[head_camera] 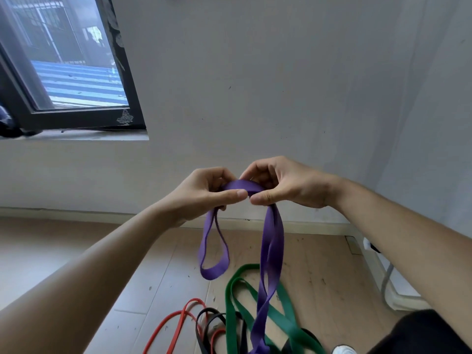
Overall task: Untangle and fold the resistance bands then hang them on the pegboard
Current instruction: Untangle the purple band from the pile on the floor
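- Both forearms reach forward from the bottom corners and meet at mid-frame, in front of a pale wall (281, 98).
- The left hand (204, 192) is turned with its thumb toward the camera. Its fingers (231, 194) are curled and pinch the top fold of the purple band (271, 251), the thumb pressing on the near side.
- The right hand (288, 187) mirrors it just beside the left. Its fingers (263, 199) are curled over the same fold, and the two thumb tips are almost touching.
- The purple band arches between the two hands. A short loop hangs below the left hand, clear of the floor (319, 277). A longer doubled, twisted length drops below the right hand to the bottom edge of the view.
- The green band (230, 318) lies on the wooden floor in loose loops, behind the hanging purple length.
- The red band (194, 300) and the black band (207, 309) lie on the floor to the left of the green one, and their strands cross each other.
- A dark-framed window (76, 72) sits in the wall at upper left.
- The pegboard is out of view.
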A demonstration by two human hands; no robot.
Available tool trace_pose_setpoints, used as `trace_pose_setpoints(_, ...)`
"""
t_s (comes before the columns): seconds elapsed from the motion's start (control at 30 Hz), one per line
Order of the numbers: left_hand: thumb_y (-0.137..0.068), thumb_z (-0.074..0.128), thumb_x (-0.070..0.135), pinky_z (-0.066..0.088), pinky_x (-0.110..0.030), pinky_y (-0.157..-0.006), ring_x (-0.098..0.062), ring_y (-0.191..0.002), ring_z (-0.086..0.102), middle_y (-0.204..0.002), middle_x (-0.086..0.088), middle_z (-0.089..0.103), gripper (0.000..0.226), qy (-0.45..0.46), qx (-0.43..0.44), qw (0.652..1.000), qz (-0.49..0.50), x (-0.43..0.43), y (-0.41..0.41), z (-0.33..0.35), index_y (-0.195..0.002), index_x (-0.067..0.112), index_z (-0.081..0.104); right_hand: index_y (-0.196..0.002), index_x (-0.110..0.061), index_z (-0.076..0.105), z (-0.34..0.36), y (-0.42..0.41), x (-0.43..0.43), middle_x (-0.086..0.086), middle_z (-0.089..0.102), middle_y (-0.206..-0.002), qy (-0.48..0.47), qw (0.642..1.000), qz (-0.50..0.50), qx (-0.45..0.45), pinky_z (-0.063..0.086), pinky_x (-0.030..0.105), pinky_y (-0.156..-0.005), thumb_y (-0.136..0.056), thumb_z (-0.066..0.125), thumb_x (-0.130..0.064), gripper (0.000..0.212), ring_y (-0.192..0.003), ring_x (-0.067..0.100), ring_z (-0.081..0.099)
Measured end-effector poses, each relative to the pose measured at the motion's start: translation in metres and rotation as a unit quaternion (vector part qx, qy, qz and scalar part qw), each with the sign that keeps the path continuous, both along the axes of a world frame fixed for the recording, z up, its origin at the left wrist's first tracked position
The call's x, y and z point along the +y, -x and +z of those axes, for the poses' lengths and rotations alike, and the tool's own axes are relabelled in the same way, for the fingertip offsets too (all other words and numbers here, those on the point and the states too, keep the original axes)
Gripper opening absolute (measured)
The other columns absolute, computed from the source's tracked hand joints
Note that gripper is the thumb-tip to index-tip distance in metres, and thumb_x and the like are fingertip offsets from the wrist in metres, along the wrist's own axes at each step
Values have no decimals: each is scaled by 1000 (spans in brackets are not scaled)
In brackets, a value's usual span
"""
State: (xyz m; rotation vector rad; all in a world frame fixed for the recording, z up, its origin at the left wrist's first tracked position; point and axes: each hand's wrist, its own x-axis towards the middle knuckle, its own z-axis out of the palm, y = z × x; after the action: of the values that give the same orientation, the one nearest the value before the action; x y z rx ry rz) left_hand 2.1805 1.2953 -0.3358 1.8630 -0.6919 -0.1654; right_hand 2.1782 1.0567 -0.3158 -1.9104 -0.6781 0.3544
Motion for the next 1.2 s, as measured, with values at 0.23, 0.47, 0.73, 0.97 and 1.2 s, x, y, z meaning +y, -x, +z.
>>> trace_pose_setpoints(0.23, -77, 78, 35, 44, -13, -59, -2, -60, 57, -67, 10, 65, 34, 19, -38, 998, 36, -5, 2, 12, -96, 8, 70, -109, 0, 62, -17, -1, 6, 9, 64, -91, 39, 999, -5, 34, 56, 35, -83, -76, 85, -16, 43, -85, 20, 64)
trace_pose_setpoints(0.47, -78, 74, 35, 43, -11, -59, 2, -58, 55, -64, 15, 63, 33, 51, -41, 994, 90, 11, -4, 5, -97, 9, 69, -90, -11, 68, -30, -9, -2, 5, 62, -81, 95, 995, -38, 12, 50, 35, -77, -80, 86, -25, 25, -77, 18, 59)
trace_pose_setpoints(0.73, -79, 75, 57, 38, -21, -61, -5, -61, 44, -66, 9, 54, 48, 28, -13, 995, 90, 40, -17, -3, -98, 13, 71, -122, 6, 63, -9, -7, -9, 18, 60, -99, -48, 998, -26, 44, 57, 29, -83, -90, 68, -19, 41, -92, 30, 62)
trace_pose_setpoints(0.97, -74, 77, 57, 41, -27, -65, -18, -65, 47, -73, -5, 54, 56, -12, 39, 999, 3, 26, -9, -3, -104, 10, 69, -127, 0, 63, 0, -5, -13, 12, 65, -100, -59, 998, -23, 29, 55, 34, -89, -100, 58, -14, 31, -96, 27, 65)
trace_pose_setpoints(1.2, -78, 80, 43, 39, -20, -57, -6, -58, 47, -62, 10, 55, 37, 20, 3, 999, 39, -9, 4, 4, -92, 10, 69, -128, -3, 61, -2, 3, 3, 14, 74, -108, -9, 1000, -6, 1, 55, 28, -86, -97, 64, -5, 31, -102, 24, 72)
